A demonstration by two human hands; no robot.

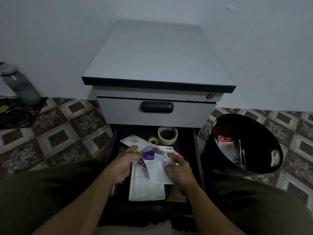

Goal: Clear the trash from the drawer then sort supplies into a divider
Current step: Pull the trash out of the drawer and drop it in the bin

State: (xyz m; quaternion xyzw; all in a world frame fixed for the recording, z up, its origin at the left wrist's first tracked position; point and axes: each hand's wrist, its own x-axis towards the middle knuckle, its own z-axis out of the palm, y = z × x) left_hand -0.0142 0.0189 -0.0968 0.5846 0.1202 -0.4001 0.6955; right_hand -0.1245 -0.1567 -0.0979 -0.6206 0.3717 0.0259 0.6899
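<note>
Both forearms reach forward from my lap over the open drawer [197, 150], and my two hands meet above its middle. My left hand [124, 164] has its fingers [133, 148] curled closed around the left side of a bundle of crumpled wrappers [155, 164], white paper with a purple packet on top. My right hand [178, 169] is clamped on the right edge of the same bundle, thumb on top, knuckles toward the bin. So the trash sits directly between my palms, pinched from both sides, its long axis running roughly from me toward the back of the drawer.

Under the bundle lies a flat white package [146, 190], and more white cards [133, 141] stick out behind my left hand. Farther back, two rolls of tape, the large roll [167, 135] and a small roll [153, 140], rest near the drawer's rear, well apart from my grip.

What matters for the next move, as I judge it: the black bin [243, 145] stands on the floor to my right, just beside the cabinet [157, 65], tilted with its mouth toward me and some trash already inside. My right hand is the nearer one, so I expect to carry the bundle rightward over the drawer's side wall. Loose scraps could slip out on the way. I see no divider yet.
</note>
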